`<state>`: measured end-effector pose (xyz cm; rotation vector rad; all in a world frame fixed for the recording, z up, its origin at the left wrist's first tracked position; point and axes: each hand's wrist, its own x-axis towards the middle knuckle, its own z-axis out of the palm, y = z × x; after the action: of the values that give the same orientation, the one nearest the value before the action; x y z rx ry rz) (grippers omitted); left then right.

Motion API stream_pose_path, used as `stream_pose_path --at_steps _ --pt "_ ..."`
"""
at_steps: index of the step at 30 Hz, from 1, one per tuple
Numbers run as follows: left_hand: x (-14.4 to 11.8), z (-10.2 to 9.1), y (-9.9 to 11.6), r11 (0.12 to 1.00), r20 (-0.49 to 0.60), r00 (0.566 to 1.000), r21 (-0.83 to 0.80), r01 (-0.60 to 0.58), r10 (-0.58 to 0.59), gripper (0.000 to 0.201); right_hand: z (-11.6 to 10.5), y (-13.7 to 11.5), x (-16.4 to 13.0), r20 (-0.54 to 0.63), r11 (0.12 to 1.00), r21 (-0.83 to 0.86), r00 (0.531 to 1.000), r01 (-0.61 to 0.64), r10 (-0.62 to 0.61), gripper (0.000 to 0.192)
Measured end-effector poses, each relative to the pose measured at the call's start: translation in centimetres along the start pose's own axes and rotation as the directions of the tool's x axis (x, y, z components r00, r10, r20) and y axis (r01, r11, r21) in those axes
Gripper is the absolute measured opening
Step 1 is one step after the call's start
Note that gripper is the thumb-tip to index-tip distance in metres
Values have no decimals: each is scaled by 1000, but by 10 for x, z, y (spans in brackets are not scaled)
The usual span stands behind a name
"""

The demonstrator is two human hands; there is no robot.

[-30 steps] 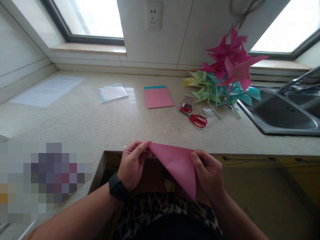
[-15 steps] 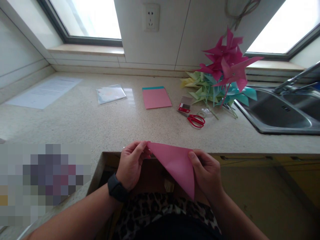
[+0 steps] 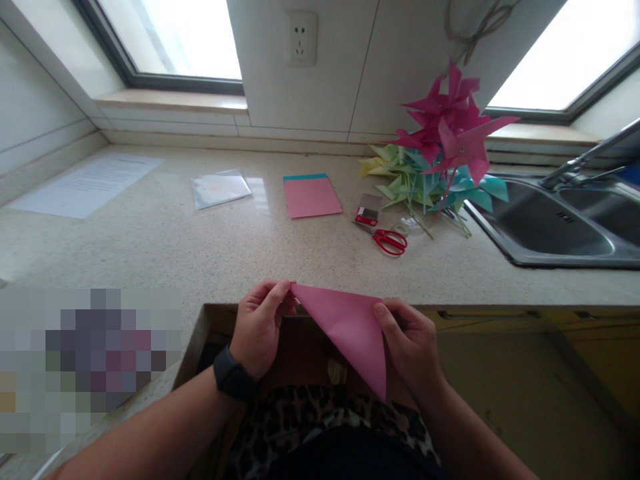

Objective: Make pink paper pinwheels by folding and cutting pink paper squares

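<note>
A pink sheet of paper (image 3: 353, 327), folded into a triangle, is held up at the counter's front edge. My left hand (image 3: 263, 327) pinches its left corner between thumb and fingers. At the upper right corner, my right hand (image 3: 413, 340) grips the paper with the thumb on top and the fingers behind, partly hidden. One point of the triangle hangs down toward my lap. Beyond my hands, a stack of square paper (image 3: 313, 198), pink with a blue strip at the back, lies on the counter. Red-handled scissors (image 3: 390, 241) rest to its right.
Several paper pinwheels (image 3: 450, 133) lie at the back right, beside a steel sink (image 3: 545, 230). A small red box (image 3: 367, 213) touches the scissors' area. A clear packet (image 3: 221, 189) and a printed sheet (image 3: 85, 187) lie to the left on the counter (image 3: 225, 247).
Almost nothing differs. The view has shifted slightly, and both hands keep their hold on the folded pink paper.
</note>
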<state>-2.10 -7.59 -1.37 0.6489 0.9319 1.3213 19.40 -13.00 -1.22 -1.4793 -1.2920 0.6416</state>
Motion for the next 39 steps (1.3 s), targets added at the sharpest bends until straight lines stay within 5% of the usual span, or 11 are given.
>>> stream_pose_path --at_steps 13,39 --pt "-7 4 -3 989 144 979 43 142 -147 23 3 -1 3 -48 999 18 998 -34 35 29" --pt "-7 2 -5 993 85 989 2 121 -121 13 3 3 3 -23 1000 18 1000 -20 20 26"
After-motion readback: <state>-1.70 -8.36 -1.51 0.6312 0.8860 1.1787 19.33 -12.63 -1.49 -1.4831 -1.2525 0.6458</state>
